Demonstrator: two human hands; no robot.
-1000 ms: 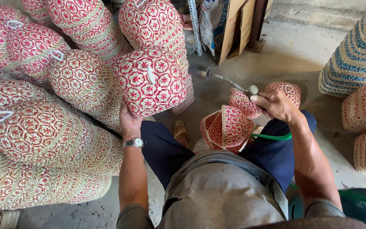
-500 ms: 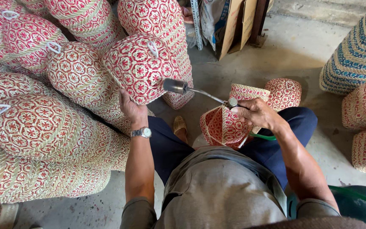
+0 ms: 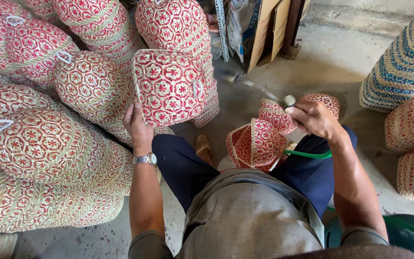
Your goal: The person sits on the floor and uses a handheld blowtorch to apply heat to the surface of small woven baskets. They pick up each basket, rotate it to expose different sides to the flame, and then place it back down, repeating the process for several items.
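The red-and-cream woven basket (image 3: 171,86) stands on edge at the front of a large heap of like-patterned baskets (image 3: 39,144), its square bottom turned toward the person, and the left hand (image 3: 137,125) is closed on its lower corner, steadying it there. The right hand (image 3: 315,119) is wrapped around the grip of a metal torch-like wand (image 3: 257,88), whose long nozzle reaches out to the left over the concrete floor (image 3: 341,62), its tip blurred and a little apart from the basket's side; a green hose (image 3: 307,154) runs from under that hand across the lap. More small woven pieces (image 3: 257,144) of the same pattern rest between the knees. Blue-striped baskets (image 3: 403,67) stand well apart at the right. Judging from this, the step in hand looks like bringing the nozzle up to the held basket to work over its surface; I cannot tell whether the tool is running. The next move would call for a firm grip by the left hand, fingers kept off the side the tip faces, and a steady sweep of the wand
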